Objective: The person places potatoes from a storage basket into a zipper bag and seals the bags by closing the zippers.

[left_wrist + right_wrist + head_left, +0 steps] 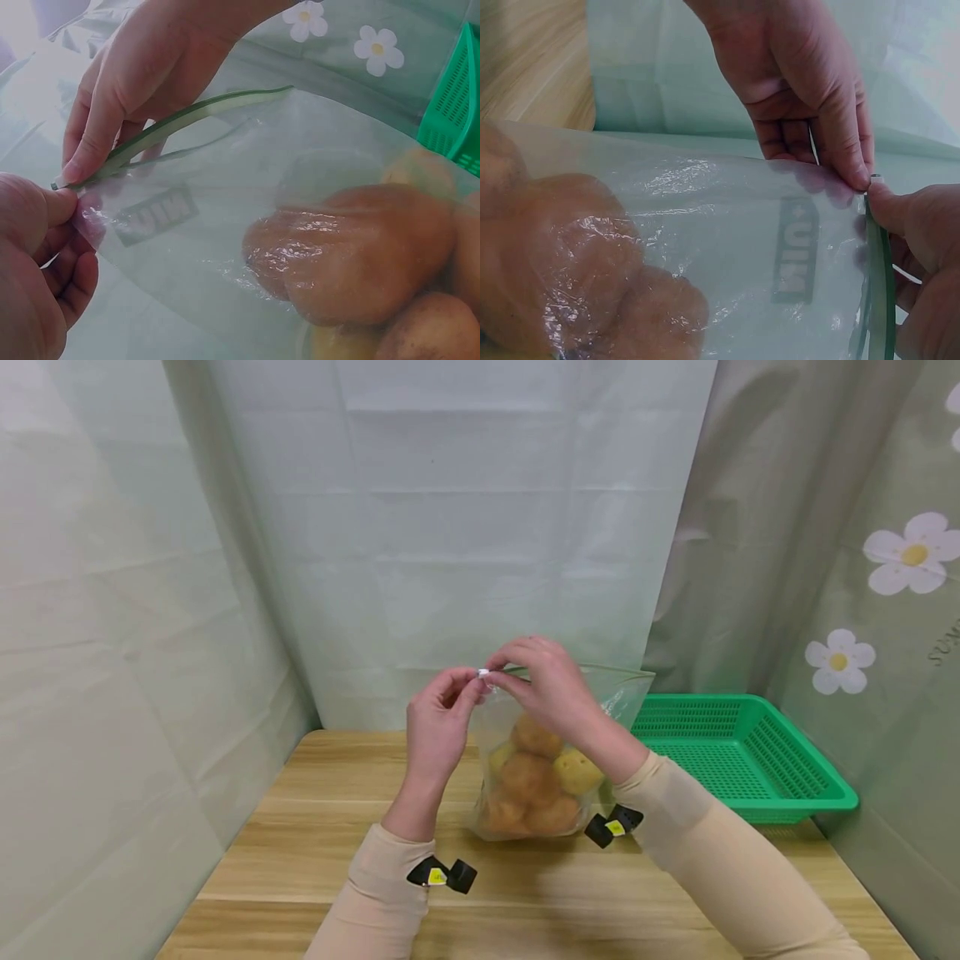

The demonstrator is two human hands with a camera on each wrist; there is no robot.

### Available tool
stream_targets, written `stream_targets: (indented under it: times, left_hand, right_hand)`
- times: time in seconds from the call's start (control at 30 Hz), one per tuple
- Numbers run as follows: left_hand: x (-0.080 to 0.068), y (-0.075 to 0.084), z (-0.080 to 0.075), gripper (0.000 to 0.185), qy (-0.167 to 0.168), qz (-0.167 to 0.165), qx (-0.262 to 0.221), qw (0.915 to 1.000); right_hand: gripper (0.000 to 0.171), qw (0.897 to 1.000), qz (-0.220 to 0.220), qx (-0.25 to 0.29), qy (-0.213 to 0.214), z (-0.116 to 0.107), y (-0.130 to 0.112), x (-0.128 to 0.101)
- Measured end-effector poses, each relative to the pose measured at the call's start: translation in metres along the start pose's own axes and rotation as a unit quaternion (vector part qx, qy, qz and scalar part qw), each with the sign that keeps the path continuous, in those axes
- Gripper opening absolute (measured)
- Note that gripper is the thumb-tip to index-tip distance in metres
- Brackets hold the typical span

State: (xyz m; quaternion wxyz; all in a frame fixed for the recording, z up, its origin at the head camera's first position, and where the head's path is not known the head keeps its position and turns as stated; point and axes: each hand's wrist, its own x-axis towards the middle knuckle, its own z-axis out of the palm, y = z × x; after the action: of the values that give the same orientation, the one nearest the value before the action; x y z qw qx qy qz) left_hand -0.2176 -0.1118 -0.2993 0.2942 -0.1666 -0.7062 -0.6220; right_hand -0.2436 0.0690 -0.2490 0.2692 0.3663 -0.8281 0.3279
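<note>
A clear zip bag stands on the table, its lower part filled with several brown and yellow potatoes. Along its top runs a green zip strip. My left hand pinches the top left corner of the bag between thumb and fingers. Right beside it, my right hand pinches the same end of the zip strip, its thumb and fingertips meeting the left thumb. A small white piece shows between the two hands. Dark printed lettering shows through the plastic near the corner.
A green plastic basket with slotted walls stands to the right, partly behind the bag and my right arm. The wooden table reaches back to a pale curtain. A flower-printed sheet hangs at the right side.
</note>
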Motion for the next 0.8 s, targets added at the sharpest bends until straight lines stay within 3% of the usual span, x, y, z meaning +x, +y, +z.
stream_targets:
  times: [0.8]
  left_hand:
    - [-0.002,-0.0041,-0.0003,0.015,0.015,0.003,0.017,0.9997]
  right_hand:
    - [0.007,1.0,0.008,-0.005,-0.007,-0.0054,0.0086,-0.0052]
